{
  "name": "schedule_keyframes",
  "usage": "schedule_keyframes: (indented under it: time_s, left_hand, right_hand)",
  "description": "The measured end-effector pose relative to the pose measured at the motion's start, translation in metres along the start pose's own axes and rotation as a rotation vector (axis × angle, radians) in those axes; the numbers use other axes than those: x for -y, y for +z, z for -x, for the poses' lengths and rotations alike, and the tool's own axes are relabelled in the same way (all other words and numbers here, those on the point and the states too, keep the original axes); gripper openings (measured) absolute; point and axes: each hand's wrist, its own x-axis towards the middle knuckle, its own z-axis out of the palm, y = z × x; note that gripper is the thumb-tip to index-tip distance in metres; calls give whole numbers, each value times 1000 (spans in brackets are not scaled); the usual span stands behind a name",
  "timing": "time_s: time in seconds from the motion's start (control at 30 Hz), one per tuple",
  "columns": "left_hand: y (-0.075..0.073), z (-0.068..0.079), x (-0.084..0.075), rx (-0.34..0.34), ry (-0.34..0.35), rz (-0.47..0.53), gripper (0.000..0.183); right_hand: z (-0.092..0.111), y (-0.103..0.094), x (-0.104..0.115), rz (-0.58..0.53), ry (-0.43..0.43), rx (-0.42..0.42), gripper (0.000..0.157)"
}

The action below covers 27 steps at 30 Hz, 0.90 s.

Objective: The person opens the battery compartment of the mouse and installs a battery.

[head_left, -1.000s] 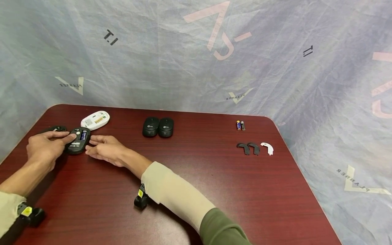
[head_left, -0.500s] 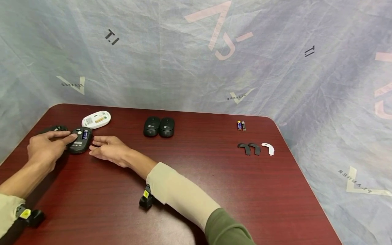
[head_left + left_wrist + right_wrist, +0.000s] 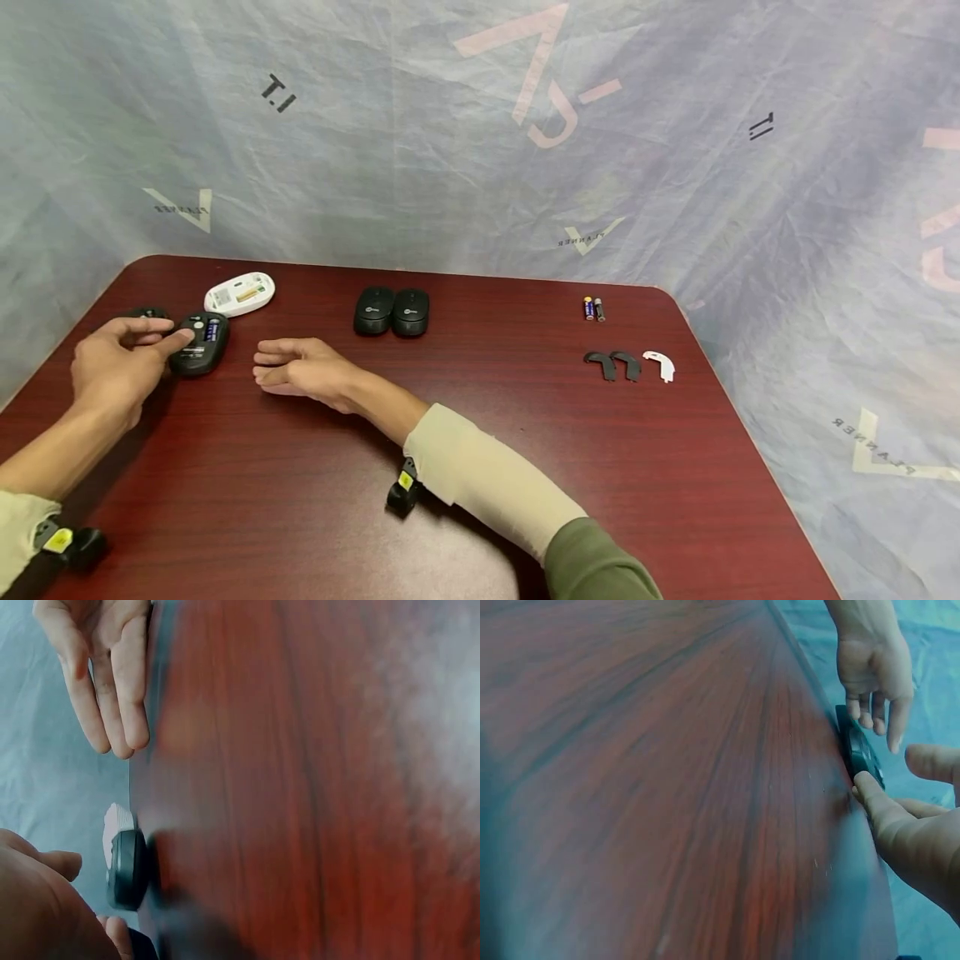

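Observation:
A black computer mouse (image 3: 198, 357) lies upside down at the left of the table, a blue battery (image 3: 212, 331) in its bay. My left hand (image 3: 112, 367) is over its left side, thumb near the mouse and fingers loosely bent; the right wrist view shows those fingers hanging free. Partly hidden behind that hand is another dark mouse (image 3: 152, 312). Just behind lies an upturned white mouse (image 3: 223, 298) with a gold battery showing. My right hand (image 3: 307, 371) is to the right of the black mouse, fingers straight and holding nothing.
Two black mice (image 3: 373, 311) stand side by side, right way up, at the back middle. Two loose batteries (image 3: 588, 309) lie at the back right. In front of them are two dark curved covers (image 3: 602, 365) and a white cover (image 3: 662, 365). A cloth backdrop (image 3: 465, 167) hangs behind.
My right hand has drawn away from the black mouse toward the right. My left hand has eased up slightly off the mouse, which stays in place.

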Motion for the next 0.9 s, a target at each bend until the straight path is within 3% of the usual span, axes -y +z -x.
schedule_keyframes:
  time_s: [0.3,0.57,0.73,0.9]
  left_hand:
    - [14,20,-17,18,211,-28,10]
    - [28,31,-27,67,363,-38,27]
    - [40,37,-29,143,416,-80,50]
    - [51,41,-36,262,424,-133,64]
  right_hand:
    - [24,-23,3,128,-31,30,63]
    - [41,-43,7,189,-61,35,62]
    - [55,-56,7,207,-71,27,61]
    - [69,-69,6,248,-104,17,60]
